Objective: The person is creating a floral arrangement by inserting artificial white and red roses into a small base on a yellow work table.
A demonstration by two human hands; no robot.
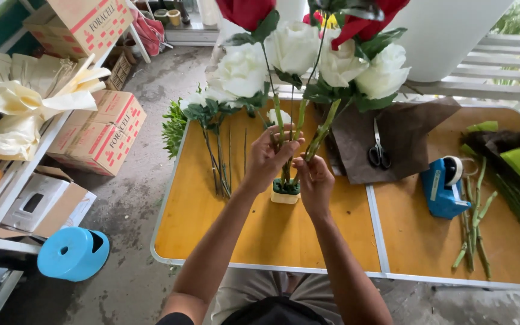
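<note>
Beside stacked red-printed cardboard boxes [97,129], hands [290,165] hold flower stems [299,129].

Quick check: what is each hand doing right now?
Left hand: closed around the flower stems.
Right hand: closed on the same stems.

Open tabletop near the front edge

Bare table [224,232] lies left of the stems [290,135]; scissors [378,150], tape dispenser [443,186] and cut stalks [473,235] crowd the right.

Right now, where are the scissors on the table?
In the head view, the scissors lie on the brown paper sheet, right of both hands and behind the blue tape dispenser.
</note>
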